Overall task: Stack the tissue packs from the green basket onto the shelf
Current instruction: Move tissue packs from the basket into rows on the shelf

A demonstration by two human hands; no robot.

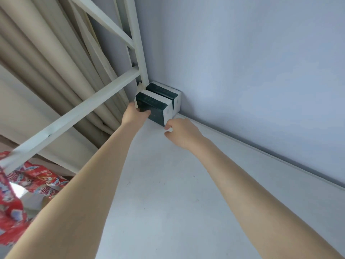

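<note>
With the left hand (135, 114) gripping the left end of the nearer dark-green-and-white tissue pack (155, 107) and the right hand (182, 133) curled at its corner, hold unclear, it seems best to slide it squarely along the white shelf board (168, 184), flush against the matching rear pack (164, 91) by the grey wall (242, 62).

Both arms (89, 174) stretch forward — left hand (135, 114) grips the tissue pack (154, 108), right hand (182, 134) curls fingers by its corner.

A white shelf (168, 184) carries two tissue packs (160, 101) side by side in its corner
</note>
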